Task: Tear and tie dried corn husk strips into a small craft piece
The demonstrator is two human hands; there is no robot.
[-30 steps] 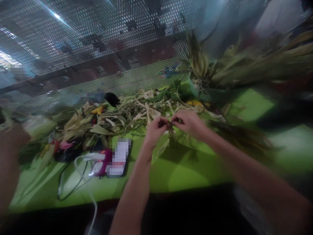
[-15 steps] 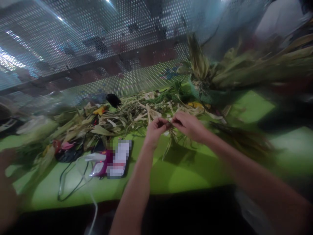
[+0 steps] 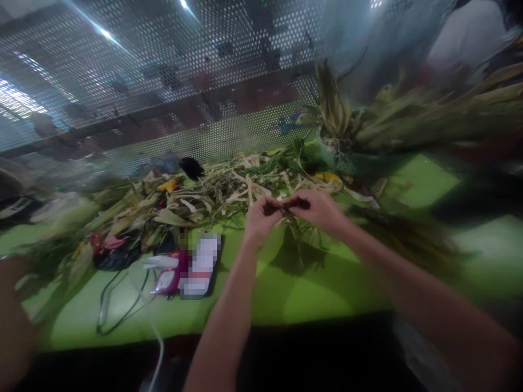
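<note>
My left hand (image 3: 261, 220) and my right hand (image 3: 316, 209) meet fingertip to fingertip over the green table (image 3: 327, 296). Both are closed in a pinch on a small bunch of dry, husk-like strips (image 3: 297, 237), whose thin ends hang below the fingers and cast a shadow. How the strips lie between the fingertips is hidden. Just behind the hands spreads a heap of pale dry husk strips (image 3: 216, 188), with some green stalks (image 3: 278, 160) among them.
Left of my forearm lie a phone (image 3: 202, 267), a purple device (image 3: 169, 275) and a white cable (image 3: 157, 332). A turquoise bowl (image 3: 339, 155) bears long dry leaves (image 3: 429, 117) at the back right. A perforated screen (image 3: 183, 92) stands behind. Another person's arm (image 3: 14, 321) shows at left.
The hanging ends of the strips have swung slightly right, and my right hand has turned a little at the pinch. My left hand stays nearly in place.
</note>
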